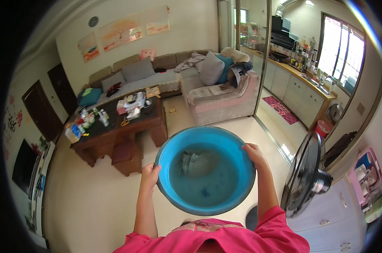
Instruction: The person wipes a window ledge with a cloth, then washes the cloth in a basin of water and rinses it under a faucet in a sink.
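Note:
A large round blue plastic basin (pixel 206 210) is held up in front of my body, with murky water (pixel 222 177) inside. A greyish cloth (pixel 197 163) lies partly under the water, left of the basin's middle. My left hand (pixel 151 174) grips the basin's left rim, thumb on top. On the upper right rim my right hand (pixel 254 154) has its hold, fingers curled round the edge. The undersides of the basin, where my other fingers rest, are hidden.
A dark wooden coffee table (pixel 115 129) with clutter and a stool (pixel 126 158) stand at left. Behind is a corner sofa (pixel 222 109). A black standing fan (pixel 304 180) is close on my right, beside a cabinet (pixel 330 218). The kitchen's sliding-door track (pixel 273 142) crosses the floor.

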Demonstrator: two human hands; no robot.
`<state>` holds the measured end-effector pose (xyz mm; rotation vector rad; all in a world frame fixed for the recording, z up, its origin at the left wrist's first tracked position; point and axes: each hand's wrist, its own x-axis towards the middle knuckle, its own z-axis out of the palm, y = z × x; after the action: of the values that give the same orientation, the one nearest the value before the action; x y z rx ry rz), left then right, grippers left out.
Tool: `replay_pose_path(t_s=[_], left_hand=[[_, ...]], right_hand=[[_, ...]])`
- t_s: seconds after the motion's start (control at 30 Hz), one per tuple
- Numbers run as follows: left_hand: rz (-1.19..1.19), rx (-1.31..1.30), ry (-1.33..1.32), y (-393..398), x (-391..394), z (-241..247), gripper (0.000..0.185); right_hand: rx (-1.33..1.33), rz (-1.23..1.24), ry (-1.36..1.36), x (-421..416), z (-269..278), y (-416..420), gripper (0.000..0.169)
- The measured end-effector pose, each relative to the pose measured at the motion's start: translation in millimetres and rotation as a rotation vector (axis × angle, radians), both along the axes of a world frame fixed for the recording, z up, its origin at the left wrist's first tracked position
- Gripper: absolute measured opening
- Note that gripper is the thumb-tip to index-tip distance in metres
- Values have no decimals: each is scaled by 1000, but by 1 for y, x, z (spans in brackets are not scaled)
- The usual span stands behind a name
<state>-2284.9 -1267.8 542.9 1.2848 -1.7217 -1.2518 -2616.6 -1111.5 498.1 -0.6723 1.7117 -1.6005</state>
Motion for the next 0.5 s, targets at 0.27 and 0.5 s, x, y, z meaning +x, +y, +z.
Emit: replay_pose_path(t_s=[0.27,0.5], left_hand=[[-337,-33,118,-212,-224,-9,17],[-600,30,23,-344,-472,-45,21]], right_hand=[[21,-270,61,-164,7,-123,31],[164,-454,-50,-329,-8,-163,51]])
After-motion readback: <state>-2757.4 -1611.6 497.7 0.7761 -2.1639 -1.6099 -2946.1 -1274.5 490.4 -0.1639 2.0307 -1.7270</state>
